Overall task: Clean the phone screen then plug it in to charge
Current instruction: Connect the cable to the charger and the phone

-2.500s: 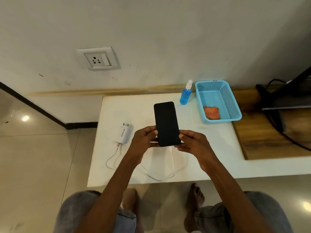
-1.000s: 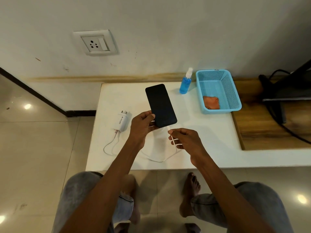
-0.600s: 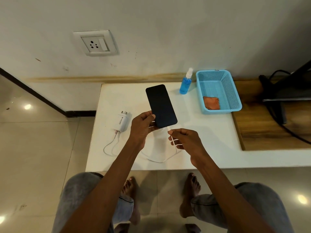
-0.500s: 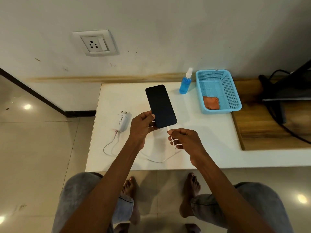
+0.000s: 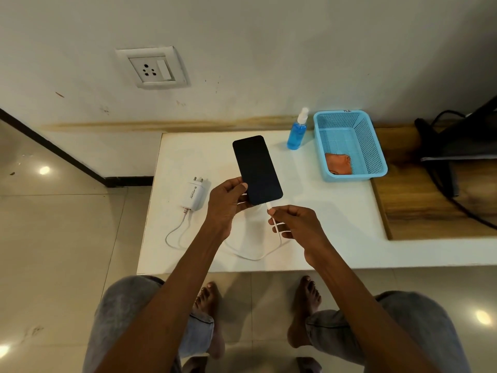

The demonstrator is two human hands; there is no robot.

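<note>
Open white tabletop (image 5: 322, 211) is seen at centre right of the frame, bounded at upper right by the spray bottle (image 5: 297, 133) and blue basket (image 5: 349, 146), at centre left by the charger (image 5: 195, 195) and looped cable (image 5: 242, 254).

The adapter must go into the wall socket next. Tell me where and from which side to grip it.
Grip the white charger adapter across its two long flanks, coming from above. It lies flat on the table with its pins pointing at the wall, so keep fingers behind the pins and ahead of the cable at its near end.
</note>
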